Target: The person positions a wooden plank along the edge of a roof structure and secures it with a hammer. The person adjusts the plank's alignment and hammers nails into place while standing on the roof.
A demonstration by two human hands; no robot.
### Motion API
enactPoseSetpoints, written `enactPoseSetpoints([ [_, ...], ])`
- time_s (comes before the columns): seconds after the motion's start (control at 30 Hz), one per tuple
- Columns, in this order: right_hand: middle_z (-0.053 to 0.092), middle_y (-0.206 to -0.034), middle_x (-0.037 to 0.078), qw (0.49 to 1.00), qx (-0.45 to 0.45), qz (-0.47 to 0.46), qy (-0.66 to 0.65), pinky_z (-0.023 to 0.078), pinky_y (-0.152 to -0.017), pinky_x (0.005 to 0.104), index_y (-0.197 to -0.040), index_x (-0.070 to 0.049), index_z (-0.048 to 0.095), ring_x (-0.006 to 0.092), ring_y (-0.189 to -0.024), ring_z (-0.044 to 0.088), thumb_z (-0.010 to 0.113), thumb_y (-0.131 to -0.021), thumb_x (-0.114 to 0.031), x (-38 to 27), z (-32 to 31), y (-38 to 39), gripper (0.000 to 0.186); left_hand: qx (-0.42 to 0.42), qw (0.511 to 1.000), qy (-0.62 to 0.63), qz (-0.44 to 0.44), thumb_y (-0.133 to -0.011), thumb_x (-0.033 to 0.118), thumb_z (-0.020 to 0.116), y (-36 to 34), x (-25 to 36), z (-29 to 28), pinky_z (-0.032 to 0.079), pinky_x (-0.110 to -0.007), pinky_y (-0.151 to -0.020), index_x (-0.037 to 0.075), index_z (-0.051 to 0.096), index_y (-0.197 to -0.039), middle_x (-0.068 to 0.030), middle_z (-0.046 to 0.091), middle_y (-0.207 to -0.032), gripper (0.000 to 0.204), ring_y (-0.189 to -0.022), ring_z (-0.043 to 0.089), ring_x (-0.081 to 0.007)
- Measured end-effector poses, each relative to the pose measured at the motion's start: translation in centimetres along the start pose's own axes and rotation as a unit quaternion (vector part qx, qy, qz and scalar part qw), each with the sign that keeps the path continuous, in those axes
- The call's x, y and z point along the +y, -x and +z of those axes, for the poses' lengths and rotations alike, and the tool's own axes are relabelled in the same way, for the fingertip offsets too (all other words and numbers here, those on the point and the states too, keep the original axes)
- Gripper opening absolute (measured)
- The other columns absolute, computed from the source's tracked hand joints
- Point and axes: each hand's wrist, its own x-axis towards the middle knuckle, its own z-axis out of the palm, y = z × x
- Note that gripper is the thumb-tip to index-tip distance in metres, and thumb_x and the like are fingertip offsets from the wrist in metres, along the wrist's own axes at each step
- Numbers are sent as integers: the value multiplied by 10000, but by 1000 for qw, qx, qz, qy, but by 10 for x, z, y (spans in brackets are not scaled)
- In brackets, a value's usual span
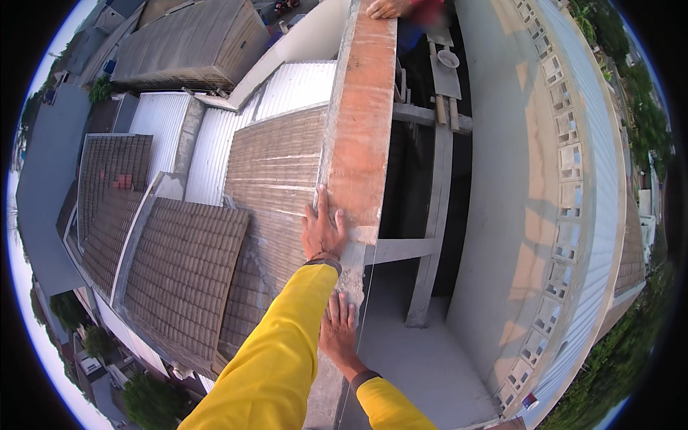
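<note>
My left hand (324, 235) lies with fingers spread on the left edge of a wall top, where an orange brick surface (362, 129) meets rough grey mortar. It holds nothing. Closer to me, my right hand (338, 331) rests flat on the grey concrete part of the wall (326, 398), its fingers stretched out and empty. Both arms wear yellow sleeves. A thin string (364, 304) runs along the wall's right side, close by my right hand. At the far end of the brick surface, another person's hand (387, 8) touches the top.
Tiled roofs (183, 261) and corrugated sheets (294, 89) lie far below on the left. To the right, concrete beams (430, 229) cross a dark opening beside a grey wall (494, 179) edged with vent blocks. A white bowl (448, 59) sits on a plank (446, 82).
</note>
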Motion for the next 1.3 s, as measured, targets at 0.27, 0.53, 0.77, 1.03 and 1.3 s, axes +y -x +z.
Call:
enactPoseSetpoints([
  [0.27,570,-1387,213,933,315,6,-172,462,-1099,517,-1443,-11,511,409,-1289,556,676,-921,-135,62,-153,-141,562,-11,1000,-6,-10,-966,421,581,0,2,-10,543,-569,-887,311,286,-1661,-254,536,-1336,763,-1107,601,-464],
  [0.53,473,-1484,244,952,281,31,-115,434,-1136,518,-1620,-43,250,424,-1390,480,730,-935,-226,140,-243,-367,856,-6,1000,0,3,-947,393,602,-3,6,-7,541,-565,-879,313,284,-1661,-249,542,-1299,786,-1090,598,-456],
  [0.77,472,-1479,257,958,275,7,-77,456,-1107,523,-1630,-63,229,434,-1364,505,749,-936,-261,136,-276,-436,890,-35,999,-1,-20,-938,393,613,-4,5,-12,538,-565,-881,310,289,-1659,-253,535,-1311,795,-1094,585,-460],
  [1.03,479,-1491,250,970,229,19,-77,454,-1116,505,-1633,-77,237,427,-1367,511,750,-930,-251,129,-306,-465,888,-50,998,4,-25,-945,398,613,-5,4,-13,542,-579,-921,311,286,-1658,-267,508,-1406,789,-1182,568,-478],
  [1.3,474,-1536,225,979,187,-48,66,332,-1215,522,-1632,-78,270,390,-1442,451,754,-928,-273,133,-264,-481,876,-68,997,-3,-35,-950,409,613,-8,9,-14,551,-571,-892,324,281,-1658,-238,512,-1370,786,-1176,570,-464],
])
